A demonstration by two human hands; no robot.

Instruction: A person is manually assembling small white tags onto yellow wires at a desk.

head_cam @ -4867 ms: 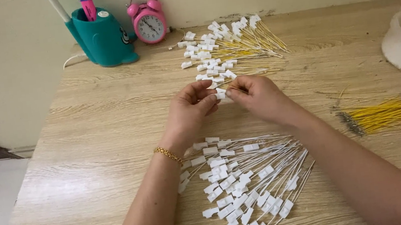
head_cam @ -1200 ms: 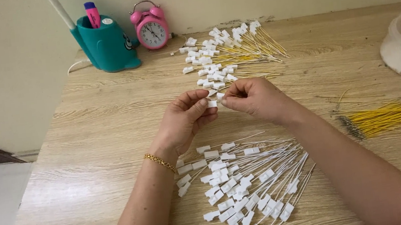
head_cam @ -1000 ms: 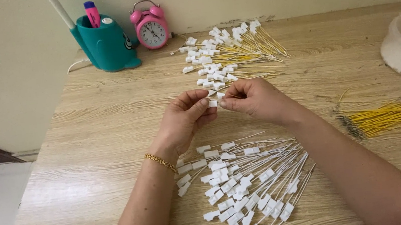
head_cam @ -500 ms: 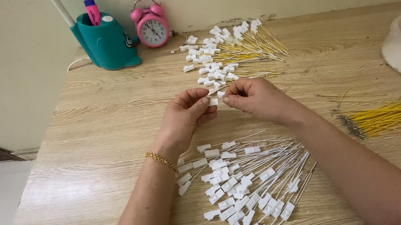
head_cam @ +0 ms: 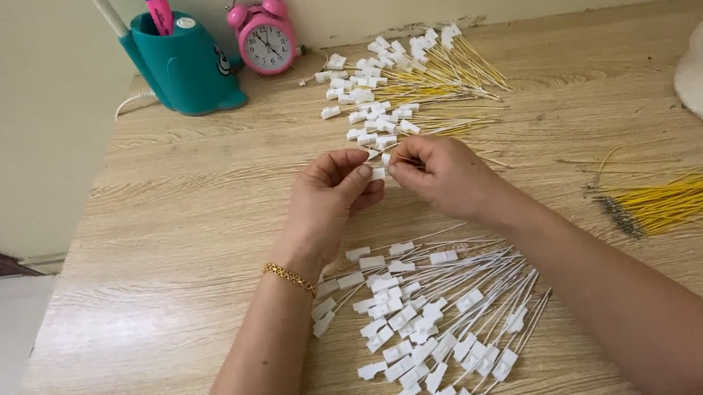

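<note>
Left hand [head_cam: 330, 200] and right hand [head_cam: 441, 174] meeting above the wooden desk [head_cam: 180, 243], each grip pinched shut on 1 small white tag [head_cam: 378, 170] between them, heap of white tagged ties [head_cam: 423, 322] just below, yellow-wired tagged pile [head_cam: 401, 86] behind, teal pen holder [head_cam: 182, 62], pink alarm clock [head_cam: 262, 33]

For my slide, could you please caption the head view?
Both hands, left hand and right hand, pinch one small white tag between two tag piles on a wooden table.

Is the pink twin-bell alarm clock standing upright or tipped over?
Upright: the pink twin-bell alarm clock stands on its feet on the wooden table, bells on top.
</note>
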